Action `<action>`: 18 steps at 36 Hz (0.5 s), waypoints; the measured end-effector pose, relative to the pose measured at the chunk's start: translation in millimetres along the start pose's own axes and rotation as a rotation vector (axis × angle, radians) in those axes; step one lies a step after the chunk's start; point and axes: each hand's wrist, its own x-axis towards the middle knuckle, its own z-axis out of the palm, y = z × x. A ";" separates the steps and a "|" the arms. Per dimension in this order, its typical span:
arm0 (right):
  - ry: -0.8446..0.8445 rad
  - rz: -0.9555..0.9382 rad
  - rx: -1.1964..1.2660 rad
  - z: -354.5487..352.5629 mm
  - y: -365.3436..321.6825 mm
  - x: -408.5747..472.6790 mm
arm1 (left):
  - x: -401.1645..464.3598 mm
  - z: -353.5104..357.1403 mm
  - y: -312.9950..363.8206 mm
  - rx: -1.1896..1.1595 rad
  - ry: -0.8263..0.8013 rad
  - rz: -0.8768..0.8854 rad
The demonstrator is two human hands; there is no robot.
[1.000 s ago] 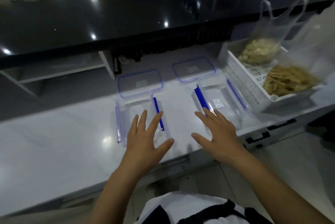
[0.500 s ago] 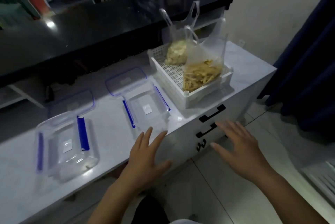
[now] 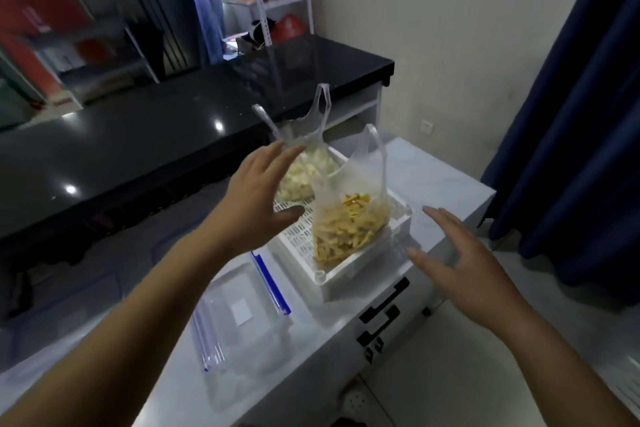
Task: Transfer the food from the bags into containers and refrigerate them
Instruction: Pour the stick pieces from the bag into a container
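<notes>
Two clear bags are sitting upright in the white slotted tray (image 3: 349, 274) at the right end of the pale bench (image 3: 433, 177), their handle loops standing up where a hand can reach them without tipping the food. The nearer bag of yellow strips (image 3: 349, 229) is leaning at the tray's front corner; the bag of pale pieces (image 3: 301, 177) is sitting behind it. The left hand (image 3: 256, 205) is hovering over the tray's left side, its grip wide and empty, fingers near the pale bag's handles, though whether they are touching is unclear. The right hand (image 3: 460, 264) is spreading wide and empty just off the tray's right side, likely to flank the bags. An open clear container (image 3: 242, 316) is waiting just left of the tray, close enough for a short transfer.
</notes>
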 end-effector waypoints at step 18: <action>-0.060 0.025 0.253 24.1 -3.5 92.4 | 155.6 0.5 1.3 0.108 -0.378 0.356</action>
